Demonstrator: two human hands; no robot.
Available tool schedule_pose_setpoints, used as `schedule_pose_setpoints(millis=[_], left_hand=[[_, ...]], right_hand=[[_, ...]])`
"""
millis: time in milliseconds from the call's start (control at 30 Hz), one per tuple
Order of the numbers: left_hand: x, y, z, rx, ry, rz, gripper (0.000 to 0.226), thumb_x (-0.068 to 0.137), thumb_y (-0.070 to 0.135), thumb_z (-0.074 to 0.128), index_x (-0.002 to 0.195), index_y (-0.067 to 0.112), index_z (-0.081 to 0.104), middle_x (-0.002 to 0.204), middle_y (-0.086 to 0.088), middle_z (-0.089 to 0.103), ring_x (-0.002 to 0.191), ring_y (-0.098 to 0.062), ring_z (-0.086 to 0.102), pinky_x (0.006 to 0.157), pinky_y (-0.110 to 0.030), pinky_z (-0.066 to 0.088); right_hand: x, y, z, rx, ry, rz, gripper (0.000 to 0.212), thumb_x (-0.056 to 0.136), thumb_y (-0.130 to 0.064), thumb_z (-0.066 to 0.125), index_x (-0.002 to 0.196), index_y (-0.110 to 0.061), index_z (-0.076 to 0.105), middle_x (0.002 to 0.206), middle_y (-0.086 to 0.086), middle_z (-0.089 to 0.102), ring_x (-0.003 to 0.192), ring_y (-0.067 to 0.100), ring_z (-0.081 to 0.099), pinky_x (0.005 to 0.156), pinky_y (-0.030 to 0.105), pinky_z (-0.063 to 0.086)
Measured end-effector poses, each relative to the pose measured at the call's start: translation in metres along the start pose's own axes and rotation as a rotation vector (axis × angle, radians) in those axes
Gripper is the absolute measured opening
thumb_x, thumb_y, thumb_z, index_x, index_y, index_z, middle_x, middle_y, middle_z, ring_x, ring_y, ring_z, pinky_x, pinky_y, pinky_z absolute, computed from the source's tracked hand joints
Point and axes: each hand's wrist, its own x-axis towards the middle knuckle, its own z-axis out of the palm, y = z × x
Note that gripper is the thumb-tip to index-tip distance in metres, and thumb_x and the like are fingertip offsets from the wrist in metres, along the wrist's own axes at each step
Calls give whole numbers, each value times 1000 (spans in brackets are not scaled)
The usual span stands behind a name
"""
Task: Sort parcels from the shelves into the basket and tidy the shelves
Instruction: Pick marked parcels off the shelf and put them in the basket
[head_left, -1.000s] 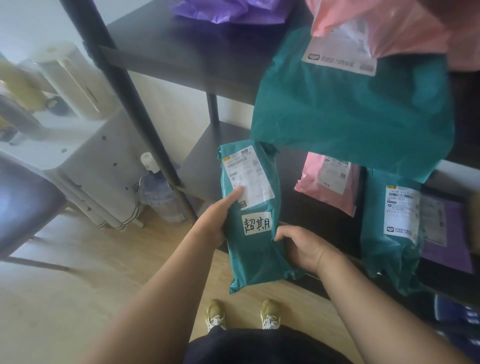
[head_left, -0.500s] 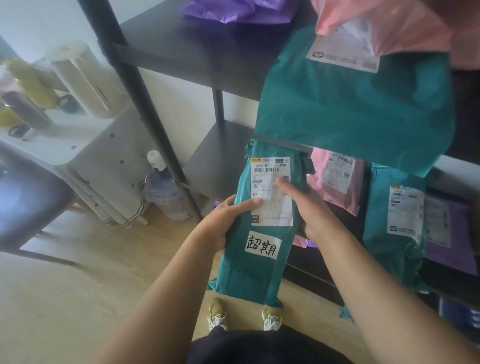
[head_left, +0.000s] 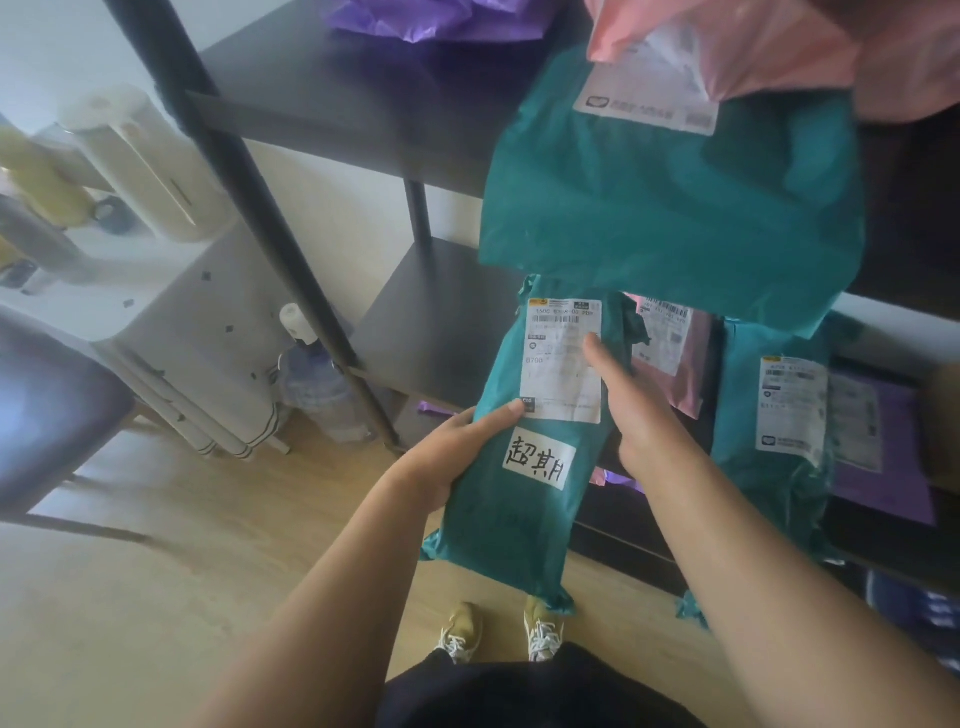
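A long green parcel (head_left: 511, 514) with a white shipping label and a handwritten sticker is held upright in front of the dark shelf unit (head_left: 431, 322). My left hand (head_left: 457, 447) grips its left edge, thumb on the front. My right hand (head_left: 631, 415) holds its right side, thumb pressed on the label. A big green parcel (head_left: 675, 208) hangs over the upper shelf edge, under a pink parcel (head_left: 753, 47). On the lower shelf stand a pink parcel (head_left: 670, 358), a green parcel (head_left: 769, 467) and a purple parcel (head_left: 883, 467). No basket is in view.
A purple bag (head_left: 415, 21) lies on the upper shelf at the back. A black shelf post (head_left: 249, 197) slants down the left. A water bottle (head_left: 317, 384) and a white cabinet (head_left: 171, 322) stand to the left. A dark chair seat (head_left: 47, 410) is at far left.
The green parcel has risen and shifted right toward the lower shelf. My right hand moved from its lower right edge up onto the shipping label.
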Motion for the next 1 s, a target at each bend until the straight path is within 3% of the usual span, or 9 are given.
schedule_pose_setpoints(millis=[133,233,333,500,633,767,900,1000], left_hand=[[9,5,4,-99,60,33,45,84,40,70,118,11,65,103,-15,74,84,-27,72,79,-40,58],[19,10,3,-136,124,49,50,82,43,72,120,12,66,106,-17,73,92,-32,72,81,-43,59],[29,17,4,-148,150,51,62,70,53,77,119,15,67,109,-16,73,100,-35,70,90,-52,55],[34,27,10,-109,172,111,54,76,54,72,113,15,70,102,-11,76,94,-31,73,93,-50,55],[31,33,6,-73,130,116,56,76,54,75,115,14,69,105,-11,75,96,-30,73,92,-48,55],[28,40,6,-44,79,81,53,80,53,73,114,11,69,104,-11,75,95,-29,73,87,-43,58],[30,38,16,-2,16,71,53,83,51,71,117,12,68,106,-10,75,97,-28,73,85,-42,58],[32,33,30,65,-77,61,52,84,51,69,119,13,67,108,-7,75,99,-24,72,91,-41,56]], right_hand=[[-3,9,-7,-22,-84,36,30,94,-42,62,117,-23,67,103,-9,76,95,9,71,77,25,53],[-10,23,-13,-74,-140,75,28,95,-28,63,120,-14,65,108,2,76,86,12,74,67,22,57],[-13,34,-16,-145,-162,100,27,92,-19,67,119,-15,65,112,2,75,94,15,72,76,27,55],[-14,35,-22,-176,-177,103,34,86,-13,73,120,-15,67,110,2,76,100,20,72,77,28,55],[-15,33,-24,-151,-166,91,33,86,-11,72,119,-14,68,109,3,76,94,18,73,62,20,53],[-16,39,-24,-111,-133,84,37,85,-12,73,122,-15,67,112,3,75,106,25,71,85,35,57],[-23,48,-30,-61,-60,72,38,86,-9,72,123,-14,66,112,4,75,102,20,72,79,29,57],[-36,57,-47,30,6,80,41,85,-9,72,124,-15,65,114,7,75,109,28,70,95,44,55]])
